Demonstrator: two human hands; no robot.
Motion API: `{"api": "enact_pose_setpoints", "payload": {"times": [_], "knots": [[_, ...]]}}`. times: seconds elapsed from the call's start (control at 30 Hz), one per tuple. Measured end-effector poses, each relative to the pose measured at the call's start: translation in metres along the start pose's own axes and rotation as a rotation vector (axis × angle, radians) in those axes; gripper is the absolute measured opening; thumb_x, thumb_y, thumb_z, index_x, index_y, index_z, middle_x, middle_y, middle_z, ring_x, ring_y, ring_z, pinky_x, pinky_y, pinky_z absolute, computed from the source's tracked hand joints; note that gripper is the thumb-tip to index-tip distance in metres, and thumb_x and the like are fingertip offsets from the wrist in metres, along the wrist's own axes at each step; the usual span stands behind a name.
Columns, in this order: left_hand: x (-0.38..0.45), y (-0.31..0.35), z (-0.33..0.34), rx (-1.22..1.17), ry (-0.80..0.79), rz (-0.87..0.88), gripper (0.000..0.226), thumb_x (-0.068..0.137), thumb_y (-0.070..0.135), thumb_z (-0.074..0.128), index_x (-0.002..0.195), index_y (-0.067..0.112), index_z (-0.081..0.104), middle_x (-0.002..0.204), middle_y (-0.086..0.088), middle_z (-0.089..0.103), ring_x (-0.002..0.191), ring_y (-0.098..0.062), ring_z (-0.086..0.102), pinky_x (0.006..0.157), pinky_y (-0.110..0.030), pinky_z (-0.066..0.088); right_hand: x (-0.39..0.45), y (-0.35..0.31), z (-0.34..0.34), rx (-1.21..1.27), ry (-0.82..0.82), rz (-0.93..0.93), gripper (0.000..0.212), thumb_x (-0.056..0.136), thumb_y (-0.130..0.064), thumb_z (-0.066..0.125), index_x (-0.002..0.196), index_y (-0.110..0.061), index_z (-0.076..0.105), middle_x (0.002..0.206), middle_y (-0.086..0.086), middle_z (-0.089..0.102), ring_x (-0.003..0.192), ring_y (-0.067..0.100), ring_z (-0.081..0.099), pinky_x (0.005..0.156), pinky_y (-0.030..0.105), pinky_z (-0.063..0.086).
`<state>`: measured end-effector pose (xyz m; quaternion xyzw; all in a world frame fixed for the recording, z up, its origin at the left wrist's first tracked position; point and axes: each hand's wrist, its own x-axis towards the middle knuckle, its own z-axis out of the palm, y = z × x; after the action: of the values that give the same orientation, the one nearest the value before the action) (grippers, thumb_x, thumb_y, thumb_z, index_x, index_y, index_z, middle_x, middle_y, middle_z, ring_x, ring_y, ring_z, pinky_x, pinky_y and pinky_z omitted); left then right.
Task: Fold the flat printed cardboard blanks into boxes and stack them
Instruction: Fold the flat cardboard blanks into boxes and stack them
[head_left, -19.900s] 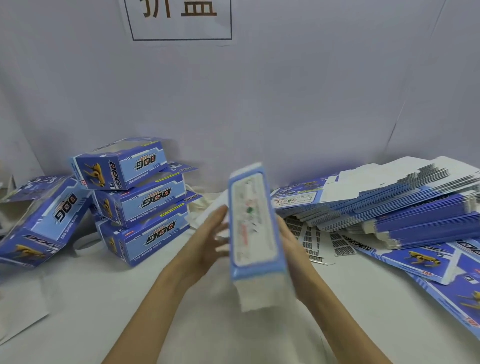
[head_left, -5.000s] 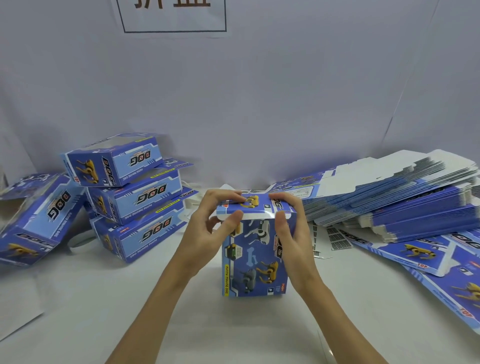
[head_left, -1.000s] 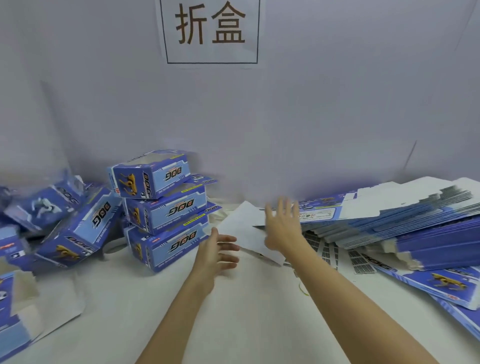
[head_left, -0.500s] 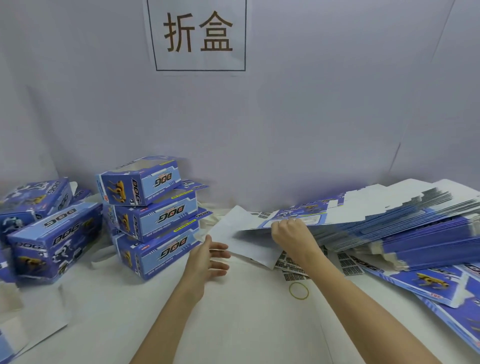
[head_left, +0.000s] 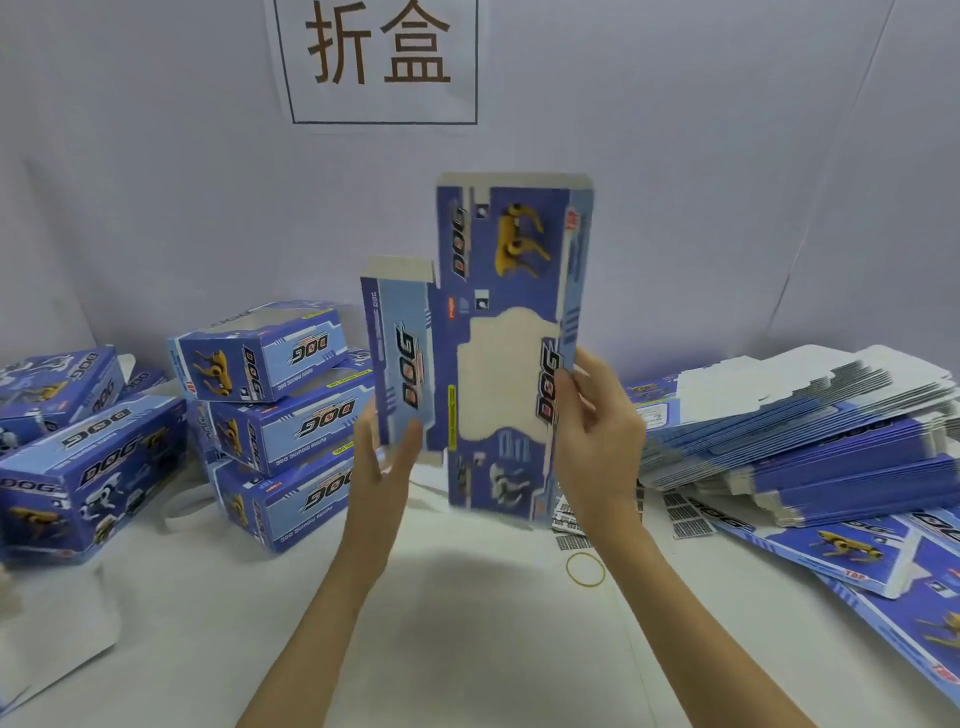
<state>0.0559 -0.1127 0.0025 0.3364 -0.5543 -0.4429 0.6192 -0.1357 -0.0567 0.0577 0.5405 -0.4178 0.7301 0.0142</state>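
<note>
A: What has the grip got?
B: The right hand pinches a fresh flat blank by its edge, upright above the surface; the left hand, fingers straight, touches its lower flap.
A: New?
B: Yes, it was just lifted off the blank pile. The last box is set aside, so folding starts again beside the box stack.

Pretty plain setup: pale grey wall out past the hands, a white paper sign with two brown characters taped above them, white tabletop underneath, soft even light.
</note>
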Motion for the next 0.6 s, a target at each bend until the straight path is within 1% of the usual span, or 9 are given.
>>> {"api": "enact_pose_setpoints", "payload": {"times": [0.1,0.17,0.2,0.27,0.33,0.4,0.47,0.53,0.6], "knots": [[0.004,-0.002,-0.005,0.202,0.041,0.076,0.038,0.093,0.059,0.066,0.127,0.046,0.055,0.127,0.016,0.069,0.119,-0.007,0.066,0.100,-0.041,0.057,-0.031,0.016,-0.009,0.164,-0.011,0.333,0.021,0.109,-0.014,0.058,0.127,-0.016,0.070,0.100,0.002,0.080,0.092,0.022,0.077,0.076,0.036,0.062],[0.004,-0.007,-0.007,0.411,0.038,0.096,0.052,0.090,0.065,0.063,0.133,0.039,0.054,0.136,0.010,0.064,0.126,-0.013,0.061,0.103,-0.045,0.056,-0.049,0.027,-0.014,0.253,0.009,0.548,0.020,0.110,-0.017,0.056,0.124,-0.017,0.070,0.101,0.008,0.081,0.093,0.027,0.077,0.081,0.046,0.064],[0.005,-0.010,-0.007,0.509,0.034,0.111,0.063,0.090,0.065,0.061,0.142,0.032,0.050,0.141,0.006,0.061,0.131,-0.016,0.057,0.104,-0.047,0.055,-0.054,0.030,-0.016,0.304,0.017,0.626,0.019,0.110,-0.019,0.056,0.122,-0.019,0.070,0.103,0.009,0.081,0.094,0.026,0.078,0.081,0.047,0.065],[0.005,-0.013,-0.006,0.675,0.051,0.169,0.078,0.091,0.067,0.055,0.155,0.025,0.039,0.149,0.000,0.053,0.139,-0.020,0.048,0.105,-0.048,0.054,-0.059,0.035,-0.018,0.364,0.022,0.699,0.017,0.110,-0.019,0.055,0.118,-0.021,0.070,0.103,0.009,0.081,0.090,0.022,0.078,0.073,0.040,0.065],[0.003,-0.013,-0.005,0.842,0.087,0.309,0.087,0.093,0.073,0.053,0.159,0.021,0.033,0.149,-0.006,0.047,0.138,-0.023,0.042,0.102,-0.046,0.052,-0.060,0.034,-0.017,0.391,0.015,0.716,0.016,0.110,-0.018,0.055,0.117,-0.019,0.069,0.103,0.008,0.081,0.088,0.021,0.079,0.067,0.034,0.063],[-0.002,-0.013,0.002,1.035,0.101,0.427,0.101,0.087,0.085,0.046,0.162,0.021,0.028,0.150,-0.010,0.042,0.137,-0.028,0.039,0.106,-0.050,0.045,-0.064,0.031,-0.014,0.425,0.001,0.745,0.015,0.110,-0.018,0.054,0.120,-0.017,0.065,0.106,0.007,0.081,0.092,0.024,0.079,0.066,0.034,0.063],[-0.006,-0.011,0.010,1.100,0.041,0.361,0.119,0.074,0.099,0.038,0.166,0.028,0.011,0.163,-0.011,0.030,0.148,-0.033,0.029,0.116,-0.058,0.032,-0.068,0.029,-0.010,0.504,-0.015,0.782,0.017,0.111,-0.017,0.052,0.125,-0.014,0.061,0.111,0.008,0.080,0.098,0.027,0.079,0.069,0.037,0.064],[-0.008,-0.011,0.016,1.022,-0.053,0.214,0.131,0.059,0.109,0.034,0.163,0.041,-0.008,0.171,-0.006,0.011,0.156,-0.032,0.012,0.121,-0.062,0.019,-0.068,0.026,-0.011,0.606,-0.050,0.845,0.022,0.111,-0.018,0.050,0.131,-0.013,0.057,0.120,0.011,0.077,0.107,0.031,0.077,0.077,0.042,0.065],[-0.007,-0.013,0.015,0.940,-0.121,0.117,0.138,0.049,0.112,0.038,0.159,0.048,-0.014,0.172,-0.002,0.004,0.158,-0.029,0.005,0.123,-0.062,0.014,-0.063,0.021,-0.015,0.671,-0.143,0.879,0.028,0.111,-0.021,0.051,0.137,-0.013,0.054,0.127,0.014,0.074,0.114,0.034,0.074,0.084,0.045,0.064]]}}
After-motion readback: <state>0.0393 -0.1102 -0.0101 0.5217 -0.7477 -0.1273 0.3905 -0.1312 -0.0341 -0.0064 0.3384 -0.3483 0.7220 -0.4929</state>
